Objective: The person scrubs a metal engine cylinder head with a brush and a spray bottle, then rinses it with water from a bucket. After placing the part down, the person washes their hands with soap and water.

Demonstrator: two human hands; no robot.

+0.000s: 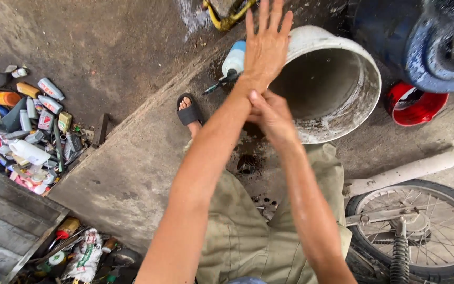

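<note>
Head view: our right hand (270, 117) clamps the left wrist, left hand (265, 46) fingers spread, hiding part of the dirty white plastic bucket (337, 89) and blue-capped white bottle (234, 59).

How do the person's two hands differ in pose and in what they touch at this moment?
The left hand is stretched out flat with fingers spread, held over the white bucket; the right hand is curled, its fingers closed around the left wrist. The left hand holds nothing, while the right hand grips the other arm. The left hand reaches farther from the body; the right hand sits nearer. Both are bare and lie above the concrete floor.
</note>
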